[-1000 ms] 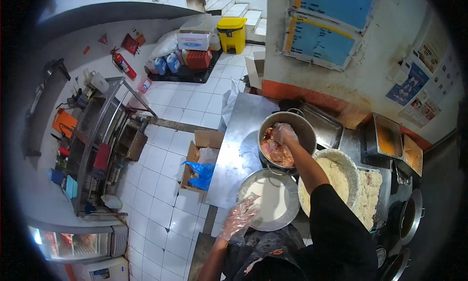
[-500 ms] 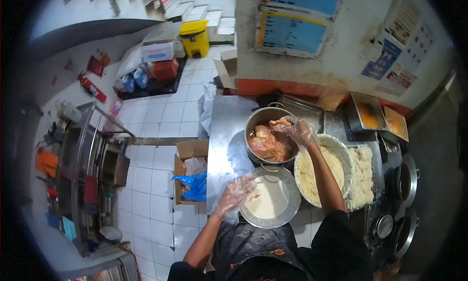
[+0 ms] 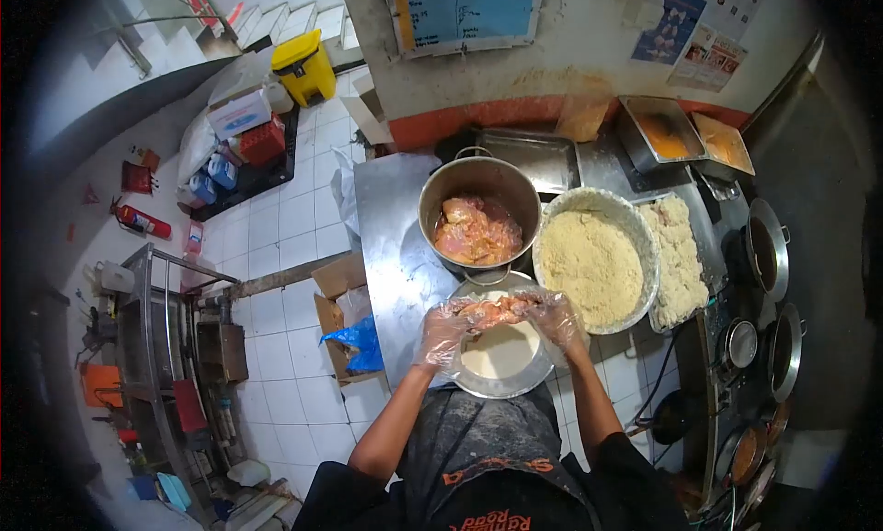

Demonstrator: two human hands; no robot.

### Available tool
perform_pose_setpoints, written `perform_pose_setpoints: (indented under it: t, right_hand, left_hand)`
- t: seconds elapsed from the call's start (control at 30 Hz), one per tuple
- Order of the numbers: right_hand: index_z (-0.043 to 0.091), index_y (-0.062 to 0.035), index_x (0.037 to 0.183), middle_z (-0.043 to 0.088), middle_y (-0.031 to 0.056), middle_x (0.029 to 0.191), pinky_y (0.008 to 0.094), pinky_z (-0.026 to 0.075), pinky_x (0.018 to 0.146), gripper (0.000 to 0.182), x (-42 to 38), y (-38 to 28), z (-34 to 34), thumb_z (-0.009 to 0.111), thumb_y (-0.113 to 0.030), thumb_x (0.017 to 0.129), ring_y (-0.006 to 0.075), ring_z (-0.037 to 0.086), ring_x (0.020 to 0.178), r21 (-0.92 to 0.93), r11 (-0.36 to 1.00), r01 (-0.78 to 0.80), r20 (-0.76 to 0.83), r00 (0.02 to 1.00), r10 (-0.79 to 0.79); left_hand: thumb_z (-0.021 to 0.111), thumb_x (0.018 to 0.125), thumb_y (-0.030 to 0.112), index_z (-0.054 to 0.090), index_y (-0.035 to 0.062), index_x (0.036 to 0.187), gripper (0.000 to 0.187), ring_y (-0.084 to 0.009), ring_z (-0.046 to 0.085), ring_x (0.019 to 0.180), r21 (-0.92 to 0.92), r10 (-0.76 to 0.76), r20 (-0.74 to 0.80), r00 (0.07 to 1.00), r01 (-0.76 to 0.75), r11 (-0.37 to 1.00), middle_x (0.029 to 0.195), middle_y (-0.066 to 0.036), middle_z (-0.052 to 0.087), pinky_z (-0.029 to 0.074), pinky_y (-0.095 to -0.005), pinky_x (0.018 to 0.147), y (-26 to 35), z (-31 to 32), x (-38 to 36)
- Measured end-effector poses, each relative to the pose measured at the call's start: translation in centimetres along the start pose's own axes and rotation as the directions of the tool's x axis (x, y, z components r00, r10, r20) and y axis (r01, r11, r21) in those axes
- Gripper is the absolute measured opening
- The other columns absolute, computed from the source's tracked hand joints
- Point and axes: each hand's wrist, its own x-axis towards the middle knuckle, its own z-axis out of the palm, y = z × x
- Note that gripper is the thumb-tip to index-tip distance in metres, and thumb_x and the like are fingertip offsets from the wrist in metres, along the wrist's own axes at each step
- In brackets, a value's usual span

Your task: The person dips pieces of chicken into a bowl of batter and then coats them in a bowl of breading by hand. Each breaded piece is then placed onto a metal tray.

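Between my hands stretches a piece of raw marinated chicken [image 3: 495, 316], held above a metal bowl [image 3: 504, 384] of white batter [image 3: 498, 352]. My left hand [image 3: 445, 333], in a clear plastic glove, grips its left end. The gloved right hand [image 3: 556, 319] closes on the other end. Just beyond the bowl stands a deep metal pot [image 3: 430, 220] with more raw chicken [image 3: 478, 232] in reddish liquid. To the right is a wide basin [image 3: 651, 282] of pale yellow flour [image 3: 590, 259].
A tray of flour-coated pieces [image 3: 676, 259] lies right of the basin. Metal containers with orange contents [image 3: 664, 140] stand behind it. Pans [image 3: 768, 246] line the right side. A cardboard box [image 3: 333, 315] with a blue bag sits left of the steel table [image 3: 391, 209].
My right hand has brought a chicken piece from the pot to above the batter bowl. My left hand has moved up and taken its other end. The view has shifted.
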Motion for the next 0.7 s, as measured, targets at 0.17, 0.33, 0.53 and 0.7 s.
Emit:
perform_pose_setpoints:
  t: [0.17,0.33,0.53,0.7]
  right_hand:
    - [0.069,-0.0021,0.097,0.068,0.0067,0.081,0.0269,0.050,0.066,0.018,-1.8,5.3,4.1,0.066,-0.009,0.081,0.0117,0.060,0.069,0.328,0.943,-0.053,-0.098,0.991,0.090]
    - [0.069,0.0007,0.084,0.067,0.0055,0.073,0.0272,0.048,0.055,0.012,-0.5,13.8,8.7,0.069,-0.009,0.078,0.0114,0.058,0.063,0.163,0.984,-0.067,-0.158,0.983,0.093]
    - [0.067,0.0018,0.086,0.066,0.0047,0.076,0.0264,0.046,0.053,0.019,-1.5,10.0,6.5,0.074,-0.012,0.074,0.0100,0.057,0.062,0.107,0.985,-0.134,-0.109,0.983,0.146]
    - [0.065,0.0005,0.088,0.064,0.0016,0.079,0.0254,0.048,0.063,0.019,-2.2,4.0,3.4,0.074,-0.011,0.075,0.0104,0.058,0.072,0.079,0.994,-0.070,-0.198,0.977,0.084]
  left_hand:
    - [0.067,0.074,0.013,0.065,0.0001,0.090,0.020,-0.0276,0.064,0.071,0.828,0.086,0.292,0.952,-0.297,0.475,0.081,-0.017,0.066,0.050,-0.0406,0.065,-7.9,-2.0,2.2]
    - [0.060,0.077,0.014,0.063,0.0020,0.080,0.013,-0.0362,0.058,0.065,0.624,0.292,-0.018,0.956,-0.217,0.751,0.072,-0.017,0.061,0.046,-0.0456,0.060,-10.0,-0.1,2.4]
    - [0.057,0.081,0.016,0.062,0.0021,0.088,0.016,-0.0317,0.060,0.083,0.755,0.410,0.142,0.901,-0.366,0.544,0.084,-0.016,0.061,0.047,-0.0412,0.072,-5.9,0.4,0.3]
    - [0.058,0.082,0.014,0.065,0.0048,0.093,0.016,-0.0330,0.063,0.083,0.786,0.442,0.041,0.896,-0.302,0.540,0.087,-0.016,0.066,0.050,-0.0410,0.074,-4.8,-2.0,0.0]
